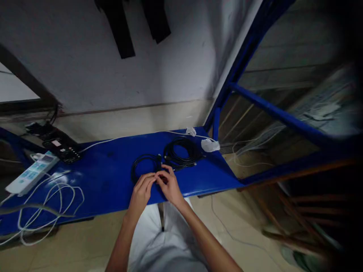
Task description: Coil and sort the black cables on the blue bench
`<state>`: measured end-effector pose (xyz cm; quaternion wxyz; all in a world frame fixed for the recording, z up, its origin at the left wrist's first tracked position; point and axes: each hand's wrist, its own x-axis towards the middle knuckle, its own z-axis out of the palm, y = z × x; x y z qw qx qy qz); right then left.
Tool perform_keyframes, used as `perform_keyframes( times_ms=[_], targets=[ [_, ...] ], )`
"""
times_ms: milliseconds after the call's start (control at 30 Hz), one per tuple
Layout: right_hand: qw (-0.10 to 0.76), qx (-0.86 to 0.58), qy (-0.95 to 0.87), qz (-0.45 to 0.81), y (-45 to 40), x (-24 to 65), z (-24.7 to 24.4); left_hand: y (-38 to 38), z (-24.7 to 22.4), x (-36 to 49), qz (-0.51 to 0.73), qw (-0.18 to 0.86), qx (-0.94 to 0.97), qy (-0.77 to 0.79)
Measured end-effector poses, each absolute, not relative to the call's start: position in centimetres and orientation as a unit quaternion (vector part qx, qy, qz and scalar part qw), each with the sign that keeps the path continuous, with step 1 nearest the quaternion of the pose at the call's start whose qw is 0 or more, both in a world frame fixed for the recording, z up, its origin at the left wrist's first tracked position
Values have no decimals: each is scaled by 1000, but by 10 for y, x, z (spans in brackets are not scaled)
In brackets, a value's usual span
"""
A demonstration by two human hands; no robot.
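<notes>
My left hand (143, 186) and my right hand (169, 184) meet over the front part of the blue table, fingertips pinched together. Between and just beyond them is a small coil of black cable (138, 160), and both hands are closed on its near side. My fingers hide the exact spot they grip. The right index finger reaches up beside the bunched section of that coil. A bigger coil of black cables (190, 151), with several connector ends showing, lies on the table just right of my right hand.
At the left are a white power strip (32, 173), a tangle of white cable (61, 196) and a black device (64, 147). Crumpled white plastic (210, 145) lies near the right end of the blue table (104, 189). Blue frame bars (272, 109) rise at the right; a wall stands behind.
</notes>
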<state>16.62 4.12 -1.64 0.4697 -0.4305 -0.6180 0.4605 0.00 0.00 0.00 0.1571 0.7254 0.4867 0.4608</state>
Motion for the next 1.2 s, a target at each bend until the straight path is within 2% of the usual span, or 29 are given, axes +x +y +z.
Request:
perform_keyframes(
  times_ms=[467, 833, 1200],
  targets=[
    [454, -422, -636, 460, 44, 170, -12, 4, 0, 0, 513, 202, 644, 530],
    [461, -409, -627, 477, 45, 170, -15, 6, -11, -5, 502, 233, 587, 590],
    [456, -381, -610, 525, 44, 171, -23, 5, 4, -6, 467, 158, 644, 586]
  ],
)
